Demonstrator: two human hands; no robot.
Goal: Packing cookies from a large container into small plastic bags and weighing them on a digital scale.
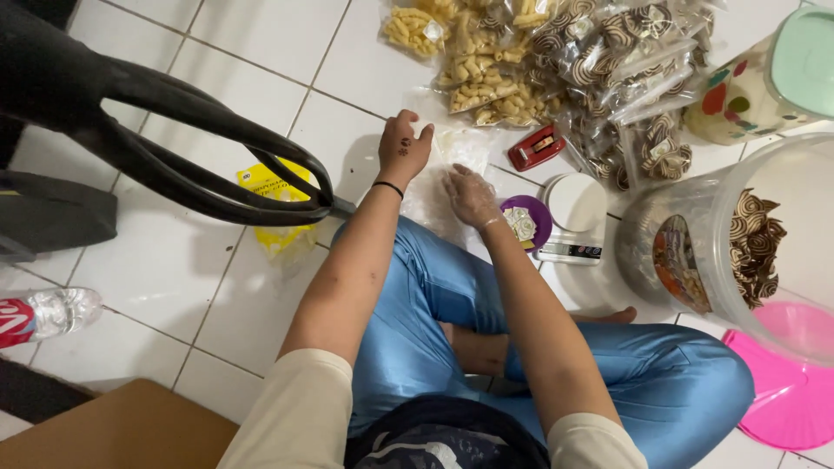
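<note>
Knees in blue trousers (452,287) nearest; left hand (403,148) open, flat on clear plastic bag (452,156) on floor (174,278); gloved right hand (470,196) loosely open on it. Many packed snack bags (556,69) done; big tub (738,243) still holds swirl cookies.

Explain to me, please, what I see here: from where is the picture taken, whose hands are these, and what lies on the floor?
The one picture comes from a camera worn on a person's head, looking down. The person sits on a white tiled floor. The left hand is bare and rests on a clear plastic bag. The right hand wears a thin clear glove and touches the same bag. Neither hand clearly grips anything. Nearby lie a small purple bowl, a white kitchen scale, a red stapler and many packed bags of snacks. On the right stands a big clear tub of striped biscuits, beside a pink lid.
</note>
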